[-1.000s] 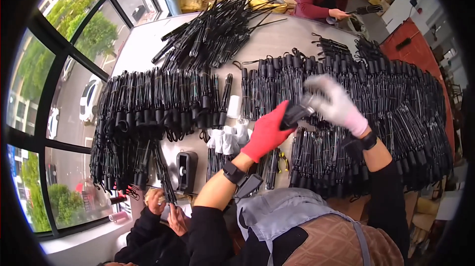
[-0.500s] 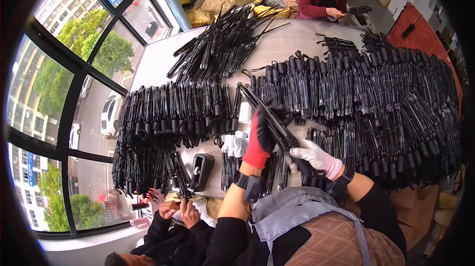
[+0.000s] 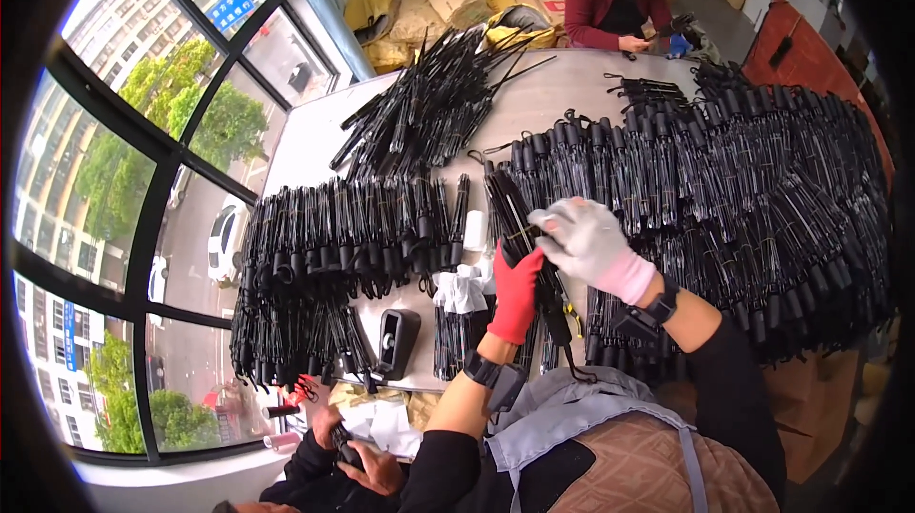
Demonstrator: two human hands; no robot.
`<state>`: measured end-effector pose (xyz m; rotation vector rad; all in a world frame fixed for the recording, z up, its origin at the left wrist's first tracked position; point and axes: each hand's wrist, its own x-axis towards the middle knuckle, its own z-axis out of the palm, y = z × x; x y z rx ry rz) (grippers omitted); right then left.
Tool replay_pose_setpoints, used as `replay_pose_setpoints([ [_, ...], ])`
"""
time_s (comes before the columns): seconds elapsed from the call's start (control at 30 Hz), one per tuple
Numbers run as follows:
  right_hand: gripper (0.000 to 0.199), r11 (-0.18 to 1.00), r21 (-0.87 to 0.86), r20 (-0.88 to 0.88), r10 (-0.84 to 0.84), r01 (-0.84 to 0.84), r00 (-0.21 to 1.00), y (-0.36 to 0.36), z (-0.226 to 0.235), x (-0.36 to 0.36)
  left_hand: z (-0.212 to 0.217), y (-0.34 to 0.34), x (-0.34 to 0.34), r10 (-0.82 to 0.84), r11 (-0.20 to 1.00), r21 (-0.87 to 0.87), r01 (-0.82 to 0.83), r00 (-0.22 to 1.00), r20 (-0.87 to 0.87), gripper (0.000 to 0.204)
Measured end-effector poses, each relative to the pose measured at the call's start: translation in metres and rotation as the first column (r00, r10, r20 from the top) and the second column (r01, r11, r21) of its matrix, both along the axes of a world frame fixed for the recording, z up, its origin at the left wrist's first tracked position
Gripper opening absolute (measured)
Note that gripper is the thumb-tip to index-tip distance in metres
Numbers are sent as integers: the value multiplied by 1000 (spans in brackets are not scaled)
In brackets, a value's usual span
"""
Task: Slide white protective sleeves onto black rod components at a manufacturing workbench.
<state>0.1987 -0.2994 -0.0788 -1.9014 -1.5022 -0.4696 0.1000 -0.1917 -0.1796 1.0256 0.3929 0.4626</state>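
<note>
My left hand [image 3: 517, 294], in a red and black glove, is closed around a folded black umbrella frame [image 3: 503, 200], tilted over the table. The frame's dark handle points down toward my apron. My right hand [image 3: 593, 244], in a white glove with a pink cuff, is curled against the frame's middle, with fingertips pinched beside a thin band around the ribs. Whatever lies between those fingertips is too small to make out. A yellow and black item [image 3: 573, 313] shows just right of the handle, partly hidden.
Rows of black umbrella frames cover the table [image 3: 558, 84] at left [image 3: 334, 217] and right [image 3: 686, 160]. A loose pile [image 3: 419, 112] lies at the back. White gloves [image 3: 460, 290] and a black tape dispenser [image 3: 396, 346] are nearby. Co-workers sit at the far side and lower left.
My right hand has moved up from the handle end to the frame's middle. The frame stands steeper now, and my left hand has turned with it.
</note>
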Motion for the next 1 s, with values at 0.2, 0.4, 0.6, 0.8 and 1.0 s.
replay_pose_setpoints([
  [0.2, 13, 947, -291, 351, 235, -133, 906, 12, -27, 9, -54, 4, -3, 122, 945, 304, -123, 992, 21, 56],
  [0.4, 19, 972, 192, -977, 177, -135, -116, -19, -39, 5, -39, 9, -35, 143, 604, 789, 111, 959, -244, 57],
  [0.6, 27, 903, -280, -795, -27, -325, 606, -64, -76, 16, -7, 44, -49, -25, 321, 792, 520, 840, -542, 48],
  [0.8, 30, 523, 851, -333, 605, 46, -723, -97, -87, 45, -5, 43, -53, -484, 740, 299, 602, 786, -384, 46],
  [1.0, 38, 962, 257, -785, 155, -89, -599, -62, -33, -61, 48, 43, -5, -430, 667, -208, 715, 597, 677, 66],
])
